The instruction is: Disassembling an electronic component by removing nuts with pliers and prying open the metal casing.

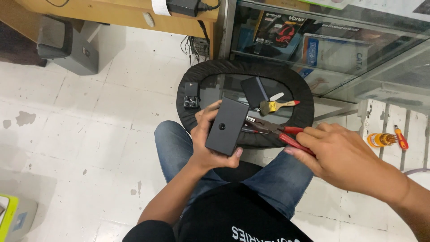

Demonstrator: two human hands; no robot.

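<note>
The left hand grips one black box over the lap. The right hand squeezes one pair of red pliers, tips at the box's side. Hold the box steady and pinch gently. Farther off, the round stool carries one brush, one flat black case and one small black gadget.

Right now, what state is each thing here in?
black box: held upright in the left hand
red-handled pliers: gripped by the right hand, tip at the box's edge
paintbrush: lying flat on the round stool
small black device: resting on the stool
</note>
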